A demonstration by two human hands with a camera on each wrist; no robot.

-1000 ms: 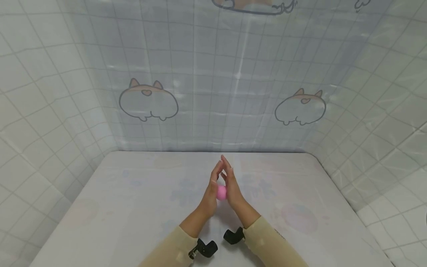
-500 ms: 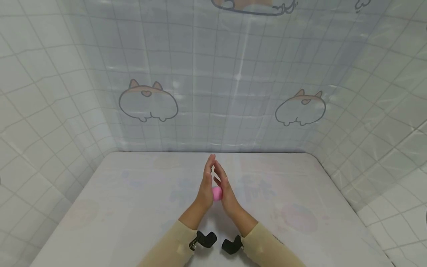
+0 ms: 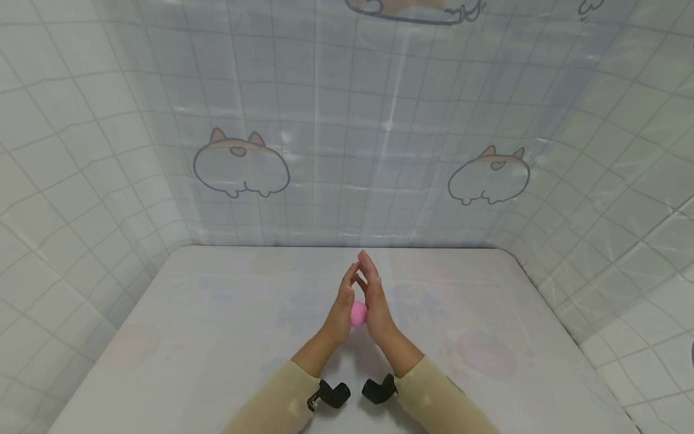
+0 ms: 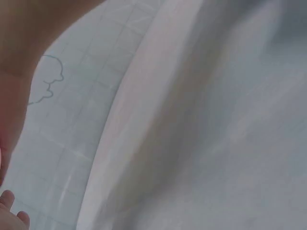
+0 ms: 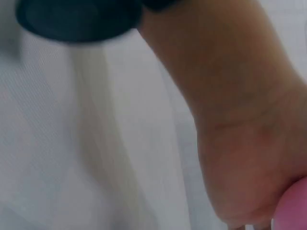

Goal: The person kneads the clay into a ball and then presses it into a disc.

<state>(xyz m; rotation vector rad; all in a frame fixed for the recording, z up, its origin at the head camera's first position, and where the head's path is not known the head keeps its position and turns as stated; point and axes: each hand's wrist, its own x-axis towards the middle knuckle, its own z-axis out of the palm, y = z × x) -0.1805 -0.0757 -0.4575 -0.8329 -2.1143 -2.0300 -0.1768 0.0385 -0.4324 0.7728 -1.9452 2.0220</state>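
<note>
A smooth pink ball [image 3: 358,314], perhaps of soft clay, sits between two facing palms in the head view. My left hand [image 3: 340,313] touches its left side with the fingers straight. On the other side my right hand [image 3: 379,307] presses against it, fingers also extended and slanting forward. The fingertips of both hands come close together beyond the ball. In the right wrist view, the pink ball [image 5: 292,208] shows at the lower right corner against the palm. Only the base of the left hand and a few fingertips appear in the left wrist view.
Beneath the hands lies a white table [image 3: 217,337] with faint printed patterns. A grid-patterned curtain [image 3: 347,150] with cartoon corgi drawings surrounds it at the back and sides. Black wrist cameras, left [image 3: 334,395] and right [image 3: 378,390], stick out from the beige sleeves.
Both hands rub back and forth with the ball between them. The ball shifted left, then right again, while the right fingertips fell behind and then moved ahead of the left ones.
</note>
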